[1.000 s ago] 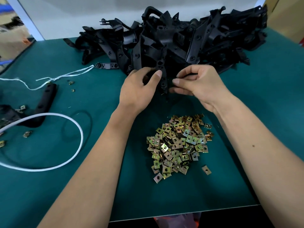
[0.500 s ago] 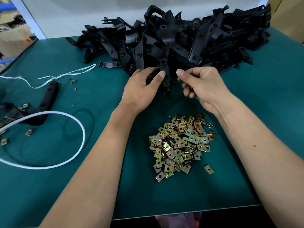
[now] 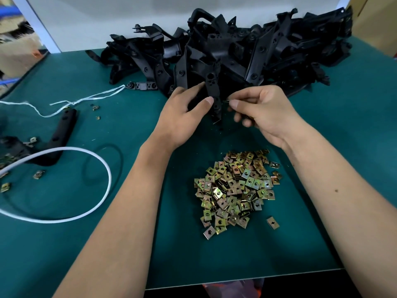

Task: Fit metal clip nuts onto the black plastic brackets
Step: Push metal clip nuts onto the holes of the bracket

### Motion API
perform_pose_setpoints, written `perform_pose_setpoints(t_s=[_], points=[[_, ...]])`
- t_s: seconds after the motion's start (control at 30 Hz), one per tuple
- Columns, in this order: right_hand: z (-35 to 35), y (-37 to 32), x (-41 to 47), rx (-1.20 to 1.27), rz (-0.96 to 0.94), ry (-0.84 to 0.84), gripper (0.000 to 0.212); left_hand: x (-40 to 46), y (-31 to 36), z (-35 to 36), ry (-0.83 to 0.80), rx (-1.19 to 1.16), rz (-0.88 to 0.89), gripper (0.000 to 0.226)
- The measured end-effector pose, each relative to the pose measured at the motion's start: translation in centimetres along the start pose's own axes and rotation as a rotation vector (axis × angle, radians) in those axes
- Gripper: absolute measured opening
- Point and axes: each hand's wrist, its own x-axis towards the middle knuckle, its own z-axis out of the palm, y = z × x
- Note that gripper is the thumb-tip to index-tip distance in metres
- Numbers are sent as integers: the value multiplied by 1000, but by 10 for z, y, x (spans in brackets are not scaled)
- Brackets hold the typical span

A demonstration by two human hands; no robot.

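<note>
**Clip nuts on plastic brackets: where to grab**

Left hand point(image 3: 182, 119) has its grip curled round one black bracket point(image 3: 212, 91), held upright at the front of the bracket heap point(image 3: 247, 54), thumb on the near face. Looks light and stiff, so holding the flat strip near the hole seems right. Right hand point(image 3: 264, 110) pinches something tiny beside the bracket's edge, probably a clip nut, can't tell for sure. Those look springy, thin and a bit slippery; the pile of nuts point(image 3: 236, 190) sits on the green tabletop point(image 3: 343, 147), closer to me.
</note>
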Motion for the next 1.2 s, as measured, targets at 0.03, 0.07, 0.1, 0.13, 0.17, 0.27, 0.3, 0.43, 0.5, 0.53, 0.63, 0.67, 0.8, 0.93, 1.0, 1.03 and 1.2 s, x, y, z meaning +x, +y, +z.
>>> perform_pose_setpoints(t_s=[0.03,0.07,0.1,0.13,0.17,0.27,0.3,0.43,0.5,0.53,0.63,0.67,0.8,0.93,1.0,1.03,1.2], points=[[0,1,1,-5,-2,6,9,0,0,-1,-8,-5,2,49],[-1,2,2,-8,-2,12,8,0,0,-2,-19,-8,4,48],[-1,4,2,-9,0,15,8,0,0,-3,-31,-10,6,48],[-1,4,3,-11,1,15,8,1,-1,-5,-45,-12,7,49],[-1,5,3,-20,2,17,8,1,-1,-6,-58,-16,7,50],[-2,8,4,-229,-47,52,6,1,-3,-8,-59,-42,4,54],[-3,9,5,-383,-100,63,5,2,-4,-9,-46,-56,1,55],[3,9,1,-827,-298,-65,10,5,-10,-11,-3,-118,25,41],[12,7,-3,-829,-353,-196,15,7,-13,-11,9,-162,20,41],[17,6,-4,-850,-376,-253,19,8,-13,-12,21,-178,15,42],[31,5,-9,-949,-390,-379,20,8,-14,-13,36,-192,5,44],[34,5,-9,-972,-386,-396,17,8,-14,-13,34,-189,4,45],[39,6,-10,-1017,-370,-379,12,9,-13,-12,22,-168,4,47],[28,4,-7,-733,-307,-167,16,7,-11,-11,28,-147,7,48],[22,3,-4,-658,-289,-57,16,4,-9,-10,33,-114,21,50],[20,2,-3,-619,-282,-11,14,3,-9,-10,34,-101,23,52],[15,3,-2,-196,-156,146,7,0,-5,-11,-32,-24,46,74]])
